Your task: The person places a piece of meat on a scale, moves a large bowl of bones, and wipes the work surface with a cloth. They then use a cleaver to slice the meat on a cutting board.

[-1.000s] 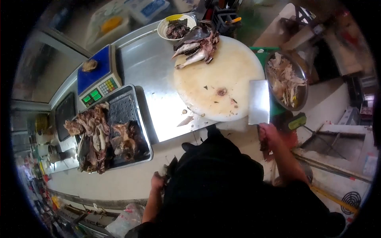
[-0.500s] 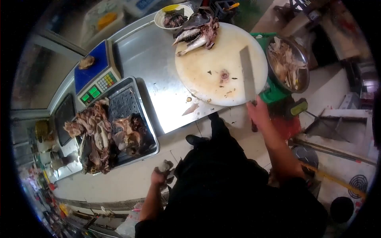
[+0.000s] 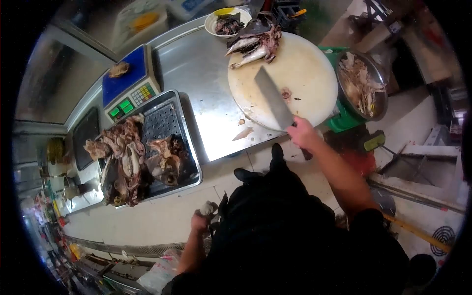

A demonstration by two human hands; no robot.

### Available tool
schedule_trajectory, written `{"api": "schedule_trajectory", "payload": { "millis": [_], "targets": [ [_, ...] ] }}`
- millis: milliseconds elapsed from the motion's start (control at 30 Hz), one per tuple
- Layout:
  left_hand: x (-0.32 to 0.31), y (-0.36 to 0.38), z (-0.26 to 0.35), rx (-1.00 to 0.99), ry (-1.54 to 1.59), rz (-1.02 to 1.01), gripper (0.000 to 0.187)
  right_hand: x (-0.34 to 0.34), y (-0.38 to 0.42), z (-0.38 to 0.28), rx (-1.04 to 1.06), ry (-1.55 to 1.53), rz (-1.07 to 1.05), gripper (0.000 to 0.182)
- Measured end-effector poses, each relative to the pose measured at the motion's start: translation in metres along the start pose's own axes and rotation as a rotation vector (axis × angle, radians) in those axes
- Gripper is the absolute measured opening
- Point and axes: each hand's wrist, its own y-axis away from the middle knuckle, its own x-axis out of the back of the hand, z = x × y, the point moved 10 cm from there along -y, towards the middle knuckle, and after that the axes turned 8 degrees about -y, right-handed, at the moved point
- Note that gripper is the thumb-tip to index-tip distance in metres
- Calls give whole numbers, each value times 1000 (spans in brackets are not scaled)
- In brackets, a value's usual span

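Right hand [image 3: 303, 133] grips cleaver [image 3: 274, 99], blade over round chopping board [image 3: 314, 73]; careless sweep could flick reddish scrap [image 3: 286, 92] off edge! Left hand [image 3: 199, 222] clutches greyish bundle [image 3: 209, 208], possibly cloth.

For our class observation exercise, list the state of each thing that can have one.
Cleaver: held, blade bare
Right grip: closed on its handle
Left grip: closed on grey item
Cutting board: littered
Carcass piece: flesh exposed
Scale: display lit
Metal tray: partly filled
White bowl: loaded
Steel bowl: loaded

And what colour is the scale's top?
Blue; the scale's top shows best in the head view.
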Motion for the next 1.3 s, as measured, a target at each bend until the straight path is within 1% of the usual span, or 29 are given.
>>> {"api": "schedule_trajectory", "payload": {
  "millis": [67, 133, 167, 200, 233, 267, 333, 367, 400, 467, 500, 533, 600, 633, 667, 700, 733, 767, 800, 833, 867, 967, 1033, 1067, 1133, 1167, 1233, 1267, 1300],
  "targets": [
    [-36, -15, -4, -205, -293, -109, 49, 21, -2, 4, -30, 26, 53, 32],
    [-51, -23, -17, -185, -333, -137, 50, 30, 1, -21, 220, 241, 82, 33],
    [-60, -27, -22, -167, -375, -163, 51, 29, 0, -20, 224, 240, 84, 33],
    [-66, -33, -24, -169, -376, -160, 51, 13, -1, -19, 257, 236, 2, 34],
    [-70, -39, -26, -181, -342, -137, 48, -3, 0, -20, 289, 231, -80, 35],
    [-66, -40, -21, -194, -310, -115, 46, -11, 1, -27, 291, 227, -75, 35],
    [-51, -36, -6, -155, -208, -84, 44, -33, 3, -32, 195, 201, -150, 35],
    [-34, -26, 10, -111, -100, -57, 43, -31, 0, -23, 69, 75, -144, 34],
    [-17, -10, 36, -110, -103, -58, 43, -27, -2, -20, 68, 71, -144, 34],
    [29, 15, 83, -60, 31, 54, 43, -1, -9, 1, 4, -176, -64, 40],
    [29, 12, 90, -97, 164, -16, 47, 14, -17, 18, 9, -295, -15, 40],
    [24, 6, 86, -97, 170, -15, 47, 21, -15, 12, 12, -289, -17, 40],
    [14, -6, 71, -117, 196, 79, 53, 45, -3, -2, 40, -1, 117, 33],
    [8, -10, 65, -116, 195, 80, 53, 49, -12, -6, 554, 390, 286, 37],
    [-3, -16, 61, -88, 51, 21, 56, 41, 3, -26, 555, 389, 289, 37],
    [-13, -20, 56, -62, -93, -35, 59, 24, 12, -30, 380, 485, 226, 43],
    [-13, -16, 58, -67, -95, -33, 59, 10, 22, -26, 202, 577, 160, 49],
    [-15, -7, 59, -29, -24, -59, 61, 4, 29, -20, 201, 574, 164, 49],
    [-18, -2, 57, 9, 48, -84, 63, -12, 34, -15, 260, 641, 101, 56],
    [-29, -14, 38, 2, 44, -68, 68, -25, 38, -9, 318, 708, 36, 64],
    [-29, -12, 37, 1, 41, -69, 68, -28, 39, -1, 316, 705, 38, 64],
    [-29, -12, 25, 70, -45, -80, 69, -32, 37, 20, 296, 781, -1, 65],
    [-35, -24, 7, 108, -171, -90, 69, -25, 30, 35, 169, 750, -19, 65],
    [-40, -31, -5, 107, -179, -92, 69, -23, 28, 38, 164, 743, -18, 65],
    [-46, -48, -1, -137, -52, -51, 71, -4, 24, 33, 205, 661, 104, 66],
    [-37, -39, 13, -140, -59, -54, 71, 3, 21, 30, 199, 657, 108, 66],
    [-9, -1, 66, -53, 361, -205, 73, 35, 13, 27, 88, 703, 211, 68],
    [-6, -3, 72, -58, 354, -209, 73, 62, 10, 25, 67, 668, 322, 66],
    [2, -7, 76, -61, 179, -138, 72, 97, -8, 41, 26, 584, 384, 66]
  ]
}}
